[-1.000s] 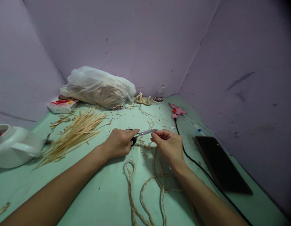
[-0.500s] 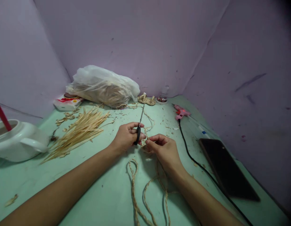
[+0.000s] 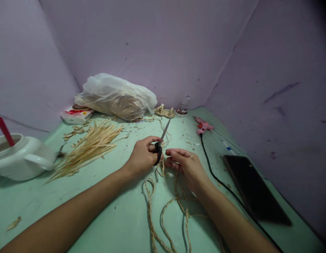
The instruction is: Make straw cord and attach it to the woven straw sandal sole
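Left hand (image 3: 142,155) still grips black-handled steel scissors (image 3: 158,154); right hand (image 3: 188,165) has loosened its pinch, fingers parted, so seems free; twisted tan fibre cord (image 3: 149,214) lies looped on the mint-green bench (image 3: 112,228)

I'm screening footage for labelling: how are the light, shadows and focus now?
Head view: dim light, with the top-right corner nearly black; head view: soft shadows beside the rope; head view: scissors in the left hand readable, black slab soft-edged along its bottom.
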`<act>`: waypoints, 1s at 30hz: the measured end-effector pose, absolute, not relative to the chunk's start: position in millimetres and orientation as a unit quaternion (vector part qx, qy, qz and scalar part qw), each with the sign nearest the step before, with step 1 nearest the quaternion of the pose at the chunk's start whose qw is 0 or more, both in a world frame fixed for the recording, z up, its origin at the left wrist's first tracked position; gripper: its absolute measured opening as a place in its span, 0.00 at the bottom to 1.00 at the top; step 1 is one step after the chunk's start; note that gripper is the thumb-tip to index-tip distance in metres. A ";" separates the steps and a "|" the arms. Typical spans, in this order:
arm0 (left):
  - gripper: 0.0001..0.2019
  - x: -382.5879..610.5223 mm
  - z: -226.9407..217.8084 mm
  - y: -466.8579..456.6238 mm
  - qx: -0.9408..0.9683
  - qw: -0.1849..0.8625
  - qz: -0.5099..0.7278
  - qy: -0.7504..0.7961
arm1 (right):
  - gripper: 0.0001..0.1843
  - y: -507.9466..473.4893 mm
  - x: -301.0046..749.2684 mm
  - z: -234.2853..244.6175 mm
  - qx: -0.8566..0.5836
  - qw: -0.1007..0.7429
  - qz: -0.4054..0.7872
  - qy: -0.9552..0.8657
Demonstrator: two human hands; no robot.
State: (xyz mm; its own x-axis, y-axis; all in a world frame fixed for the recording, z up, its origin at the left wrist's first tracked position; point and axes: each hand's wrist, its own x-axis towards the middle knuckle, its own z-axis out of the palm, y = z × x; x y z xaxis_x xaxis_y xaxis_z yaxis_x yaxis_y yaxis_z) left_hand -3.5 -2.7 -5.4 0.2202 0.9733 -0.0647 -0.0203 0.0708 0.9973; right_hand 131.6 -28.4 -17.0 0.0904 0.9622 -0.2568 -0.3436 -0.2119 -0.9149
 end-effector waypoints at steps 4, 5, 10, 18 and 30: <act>0.32 -1.8 -12.7 -7.7 0.571 0.561 0.418 0.430 | 0.13 -29.8 130.8 -17.7 -0.478 0.515 0.637 -0.317; 0.33 -1.0 -14.5 -9.1 0.576 0.557 0.417 0.428 | 0.14 -30.3 130.3 -18.4 -0.477 0.511 0.640 -0.319; 0.31 2.8 -20.9 -13.0 0.607 0.535 0.410 0.421 | 0.14 -30.0 130.8 -21.2 -0.481 0.523 0.632 -0.310; 0.20 -27.6 -10.8 8.4 0.775 0.255 0.329 0.476 | 0.14 -22.4 141.6 -17.7 -0.546 0.546 0.559 -0.301; 0.28 -46.4 -27.2 22.3 0.906 -0.001 0.159 0.392 | 0.11 -20.1 146.7 -11.2 -0.561 0.562 0.529 -0.299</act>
State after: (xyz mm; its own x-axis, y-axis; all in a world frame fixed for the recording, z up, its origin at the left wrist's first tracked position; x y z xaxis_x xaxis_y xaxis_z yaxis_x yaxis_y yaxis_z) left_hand -46.4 22.3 -27.2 0.6416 0.7104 0.2893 0.7109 -0.6924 0.1236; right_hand 146.7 -20.1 -11.2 0.2616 0.9301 -0.2578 -0.2585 -0.1898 -0.9472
